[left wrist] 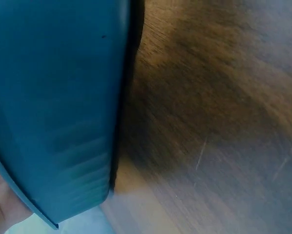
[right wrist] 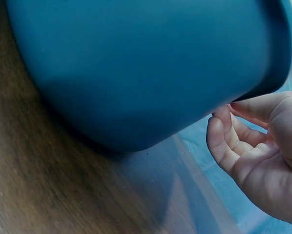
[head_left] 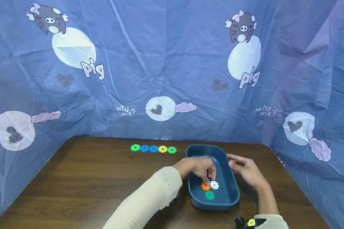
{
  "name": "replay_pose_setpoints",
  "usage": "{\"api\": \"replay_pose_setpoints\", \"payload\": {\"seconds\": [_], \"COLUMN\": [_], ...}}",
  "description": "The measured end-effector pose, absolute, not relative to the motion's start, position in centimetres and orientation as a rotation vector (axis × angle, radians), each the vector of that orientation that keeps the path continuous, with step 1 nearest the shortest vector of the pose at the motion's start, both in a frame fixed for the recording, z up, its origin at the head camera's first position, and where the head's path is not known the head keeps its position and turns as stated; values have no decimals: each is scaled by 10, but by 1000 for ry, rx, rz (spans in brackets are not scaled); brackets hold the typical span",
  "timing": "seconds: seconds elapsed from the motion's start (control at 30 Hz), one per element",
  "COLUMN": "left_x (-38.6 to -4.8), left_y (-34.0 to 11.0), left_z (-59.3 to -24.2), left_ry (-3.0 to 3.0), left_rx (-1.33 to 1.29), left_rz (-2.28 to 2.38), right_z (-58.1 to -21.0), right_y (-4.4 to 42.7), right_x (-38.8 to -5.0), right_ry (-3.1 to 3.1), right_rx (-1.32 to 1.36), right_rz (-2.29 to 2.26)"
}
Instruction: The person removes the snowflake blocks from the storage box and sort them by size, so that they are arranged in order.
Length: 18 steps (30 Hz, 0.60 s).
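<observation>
My left hand (head_left: 203, 167) reaches over the near-left rim into a dark blue plastic bin (head_left: 229, 190), fingers pointing down among flower-shaped plastic discs. A fingertip touches the orange disc (head_left: 205, 186); a dark blue disc (head_left: 209, 180) is mostly hidden by the fingers. Whether anything is pinched is unclear. Beside them lie a white disc (head_left: 214, 185) and a green disc (head_left: 209, 195). On the bin's right side, my right hand (head_left: 247, 170) has its fingertips at the outer wall just below the rim, loosely bent; the right wrist view shows this hand (right wrist: 268, 146) too.
A row of several discs lies at the back of the brown wooden table (head_left: 103, 178), left of the bin: green (head_left: 135, 147), blue, yellow (head_left: 162, 149) and another green (head_left: 172, 149). A blue printed curtain (head_left: 166, 63) hangs behind the table and along its sides.
</observation>
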<state>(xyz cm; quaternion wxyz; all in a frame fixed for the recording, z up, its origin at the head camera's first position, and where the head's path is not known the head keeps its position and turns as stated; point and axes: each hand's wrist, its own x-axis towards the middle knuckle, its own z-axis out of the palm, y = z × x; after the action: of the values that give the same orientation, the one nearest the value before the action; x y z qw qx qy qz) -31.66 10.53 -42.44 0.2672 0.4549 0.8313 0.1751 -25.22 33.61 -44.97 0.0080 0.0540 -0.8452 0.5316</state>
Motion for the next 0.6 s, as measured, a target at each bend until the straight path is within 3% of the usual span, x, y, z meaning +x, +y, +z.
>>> {"api": "replay_pose_setpoints", "payload": {"seconds": [0.6], "left_x": [-309], "left_y": [123], "left_z": [-431], "left_ry": [2184], "left_rx": [1229], "left_rz": [554], "right_z": [-446], "right_y": [337], "right_x": [-250], "right_ry": [-2660], "right_rx": [178], "right_rz": [1677]}}
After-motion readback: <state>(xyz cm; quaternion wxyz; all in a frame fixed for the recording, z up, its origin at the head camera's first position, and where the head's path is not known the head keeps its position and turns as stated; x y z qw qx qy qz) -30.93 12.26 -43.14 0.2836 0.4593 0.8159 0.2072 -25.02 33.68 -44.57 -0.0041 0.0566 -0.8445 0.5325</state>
